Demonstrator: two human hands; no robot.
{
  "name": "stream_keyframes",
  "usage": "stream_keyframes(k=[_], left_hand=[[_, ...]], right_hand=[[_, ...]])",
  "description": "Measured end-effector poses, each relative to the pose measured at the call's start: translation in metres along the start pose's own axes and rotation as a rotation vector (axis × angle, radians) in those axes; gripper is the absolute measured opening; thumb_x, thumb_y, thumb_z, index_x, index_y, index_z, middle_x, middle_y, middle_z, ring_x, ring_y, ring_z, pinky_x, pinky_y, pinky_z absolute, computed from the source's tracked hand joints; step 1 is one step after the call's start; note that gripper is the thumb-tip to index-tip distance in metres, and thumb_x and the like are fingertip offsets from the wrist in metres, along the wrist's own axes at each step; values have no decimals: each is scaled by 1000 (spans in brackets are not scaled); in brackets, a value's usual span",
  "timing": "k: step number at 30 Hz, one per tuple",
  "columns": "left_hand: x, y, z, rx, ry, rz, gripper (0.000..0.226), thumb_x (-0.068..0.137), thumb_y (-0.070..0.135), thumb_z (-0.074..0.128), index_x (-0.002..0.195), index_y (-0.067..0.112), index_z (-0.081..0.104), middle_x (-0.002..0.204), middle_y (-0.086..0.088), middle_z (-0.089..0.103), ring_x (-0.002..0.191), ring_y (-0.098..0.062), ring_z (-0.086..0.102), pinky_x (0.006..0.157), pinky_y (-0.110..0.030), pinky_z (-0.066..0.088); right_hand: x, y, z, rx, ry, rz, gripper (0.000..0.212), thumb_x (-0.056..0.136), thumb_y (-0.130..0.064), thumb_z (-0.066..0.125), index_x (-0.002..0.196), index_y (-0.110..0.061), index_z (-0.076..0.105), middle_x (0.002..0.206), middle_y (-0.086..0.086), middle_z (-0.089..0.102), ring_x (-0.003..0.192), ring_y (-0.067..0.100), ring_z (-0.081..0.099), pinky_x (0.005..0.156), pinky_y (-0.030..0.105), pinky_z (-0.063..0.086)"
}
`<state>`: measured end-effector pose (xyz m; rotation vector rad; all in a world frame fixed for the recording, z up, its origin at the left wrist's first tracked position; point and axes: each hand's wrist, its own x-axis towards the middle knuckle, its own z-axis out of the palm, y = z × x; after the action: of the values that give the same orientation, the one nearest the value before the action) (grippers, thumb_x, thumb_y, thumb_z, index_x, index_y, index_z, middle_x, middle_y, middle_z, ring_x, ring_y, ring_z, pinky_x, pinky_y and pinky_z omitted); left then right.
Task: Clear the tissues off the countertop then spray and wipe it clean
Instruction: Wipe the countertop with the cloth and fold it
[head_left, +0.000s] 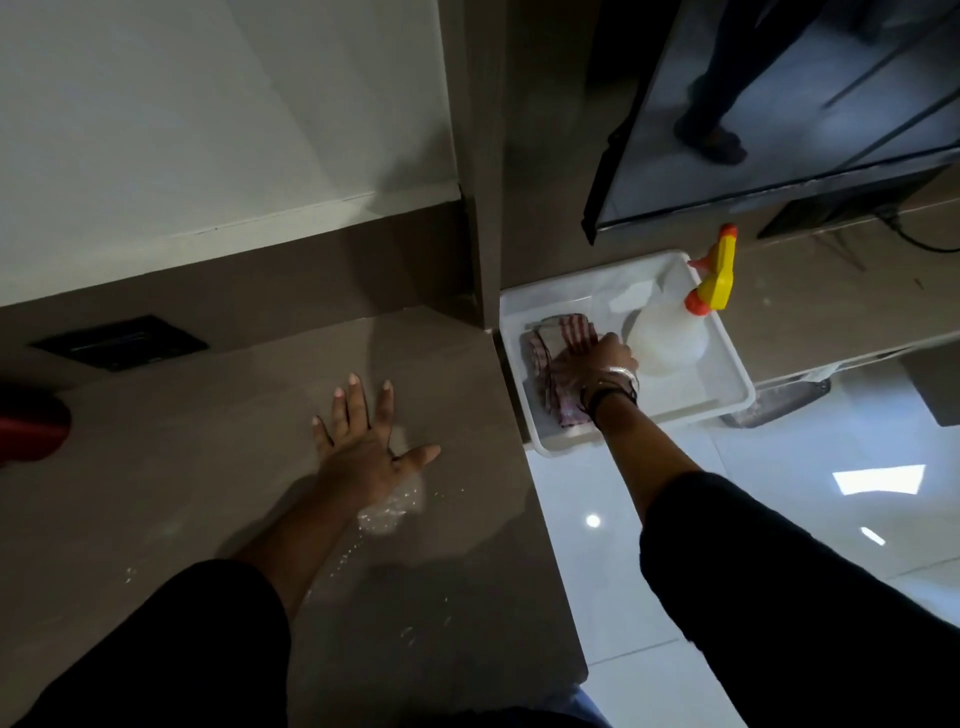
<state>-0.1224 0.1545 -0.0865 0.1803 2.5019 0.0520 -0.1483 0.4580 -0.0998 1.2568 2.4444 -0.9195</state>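
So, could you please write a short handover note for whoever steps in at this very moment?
Left hand: open, flat on the brown countertop, holding nothing.
Right hand: in the white tray, on the striped cloth; grip not clear.
Spray bottle: upright in the tray, beside the cloth.
Done: no tissues visible on the countertop; spray droplets lie near the left hand.
Left: bring the cloth over and wipe the wet patch dry.

Wet brown countertop (182, 493) bears spray droplets (392, 512); white tray (727, 410) sits beside it.
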Motion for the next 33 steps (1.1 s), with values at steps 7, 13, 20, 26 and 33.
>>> stream_keyframes(k=[7,13,20,26,33], left_hand=[[2,-4,-1,-41,-23,9,117,62,96,27,147,35,-25,155,-9,-39,144,-32,-32,116,-61,-11],[-2,-25,-29,-99,-76,104,99,76,85,33,154,34,-2,163,-6,-21,150,-27,-17,121,-53,-3],[-11,-151,-2,13,302,342,70,93,64,26,153,29,18,165,-9,2,152,-27,-1,122,-47,-2],[25,-203,7,49,216,483,63,96,60,27,152,39,9,165,1,-8,152,-23,-8,121,-44,-5],[36,-202,4,140,149,514,76,90,69,28,151,41,-5,162,1,-23,149,-22,-20,119,-45,-10]], right_hand=[[-5,0,-1,344,-38,26,56,80,-57,54,93,-4,65,85,8,68,84,27,65,77,31,50],[-110,35,-34,595,260,-363,22,82,-23,55,103,-24,59,98,8,68,89,25,65,78,42,56],[-315,68,58,215,271,-548,27,77,-20,40,101,-33,38,89,-6,60,82,6,61,71,17,47],[-390,67,164,-250,91,-308,102,72,-89,15,151,-25,5,161,7,-3,147,31,-6,114,55,-8],[-388,17,193,-387,118,-181,109,69,-90,5,152,-19,2,160,16,-11,145,40,-11,115,65,-1]])
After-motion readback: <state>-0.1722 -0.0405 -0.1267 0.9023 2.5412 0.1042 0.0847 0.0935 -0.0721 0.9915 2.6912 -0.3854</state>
